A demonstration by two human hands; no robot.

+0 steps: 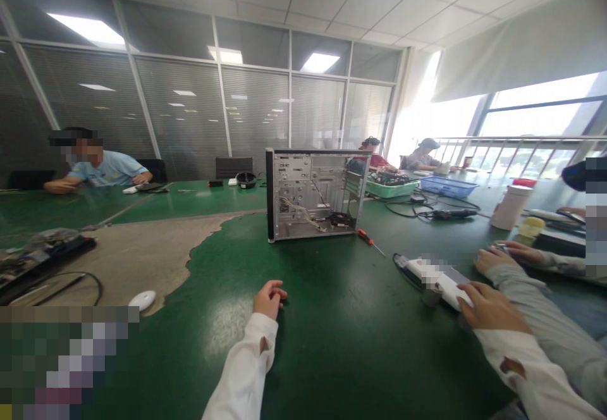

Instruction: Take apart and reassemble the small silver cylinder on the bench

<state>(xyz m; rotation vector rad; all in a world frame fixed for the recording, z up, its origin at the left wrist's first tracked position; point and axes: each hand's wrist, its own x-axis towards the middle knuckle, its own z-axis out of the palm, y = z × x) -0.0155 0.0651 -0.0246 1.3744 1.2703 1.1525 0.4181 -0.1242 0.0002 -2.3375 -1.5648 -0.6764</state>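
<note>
Near the front of the green table [332, 319], my left hand [269, 298] is held with loosely bent fingers slightly apart and nothing in them. My right hand [496, 306] is at the near end of a white elongated device [448, 286], its fingers stretched out and touching it. That device has a black cable at its far end, and part of it is blurred out. Beyond both hands stands an opened computer case [317, 193] with its side off, loose cables and a black part visible inside. An orange-handled screwdriver [365, 237] lies by its right corner.
Beside my right arm are another person's grey sleeve [531, 290] and hands. Further back are a green basket [393, 190], a blue basket [448, 187], a black corded tool [448, 214] and a white bottle [512, 205]. A white round object [143, 300] lies left.
</note>
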